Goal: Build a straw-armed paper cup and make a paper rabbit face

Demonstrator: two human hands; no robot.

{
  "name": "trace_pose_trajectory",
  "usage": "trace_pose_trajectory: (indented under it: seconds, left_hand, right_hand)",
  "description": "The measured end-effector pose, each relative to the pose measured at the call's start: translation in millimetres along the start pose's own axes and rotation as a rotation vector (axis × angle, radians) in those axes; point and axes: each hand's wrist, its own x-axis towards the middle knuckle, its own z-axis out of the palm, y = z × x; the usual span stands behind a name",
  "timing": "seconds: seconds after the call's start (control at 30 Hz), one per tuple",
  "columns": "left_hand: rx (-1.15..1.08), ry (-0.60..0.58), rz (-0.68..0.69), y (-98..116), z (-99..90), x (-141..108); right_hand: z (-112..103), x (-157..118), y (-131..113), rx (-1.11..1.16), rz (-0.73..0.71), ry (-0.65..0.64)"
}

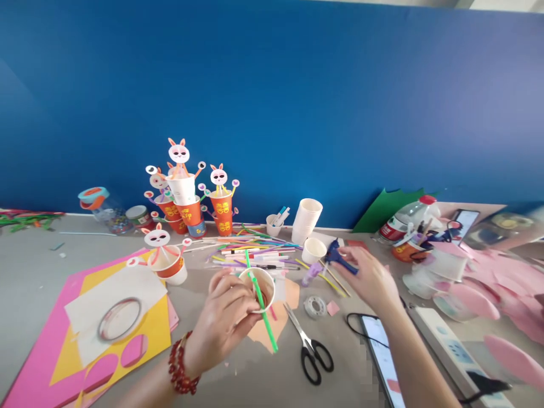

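Note:
My left hand (pixel 227 314), with a red bead bracelet at the wrist, is closed around a white paper cup (pixel 268 283) tilted with its mouth toward me. A bright green pipe cleaner (pixel 266 320) crosses the cup's mouth, sticking out above and below the rim. To the right, my right hand (pixel 370 275) grips a dark blue glue gun (pixel 339 258), its nozzle hidden from view. Between the hands lie scissors (pixel 309 348) with black handles and a clear tape roll (pixel 315 306). Another white paper cup (pixel 314 250) stands beside the glue gun.
Finished rabbit cups (pixel 182 212) stand at the back left, another rabbit cup (pixel 168 263) nearer. Pens and pipe cleaners (pixel 255 249) lie mid-table. Stacked cups (pixel 306 220) stand behind. A phone (pixel 380 351), power strip (pixel 453 345) and pink pieces (pixel 505 272) occupy the right.

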Motion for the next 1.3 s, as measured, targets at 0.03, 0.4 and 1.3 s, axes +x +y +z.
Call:
trace_pose_trajectory:
  seconds: [0.03,0.4,1.3]
  left_hand:
    - [-0.006,-0.005,0.003,-0.1,1.2,1.2]
    - [0.021,-0.083,0.035,10.4,0.7,4.4]
    - [0.109,-0.046,0.037,12.1,1.0,0.1]
  right_hand:
    - [-5.2,-14.5,-20.9,0.163,-0.134,0.003]
    - [9.6,-55.1,-110.8,0.643,-0.612,-0.168]
    - [22.7,-52.3,-128.5,0.924,-0.628,-0.102]
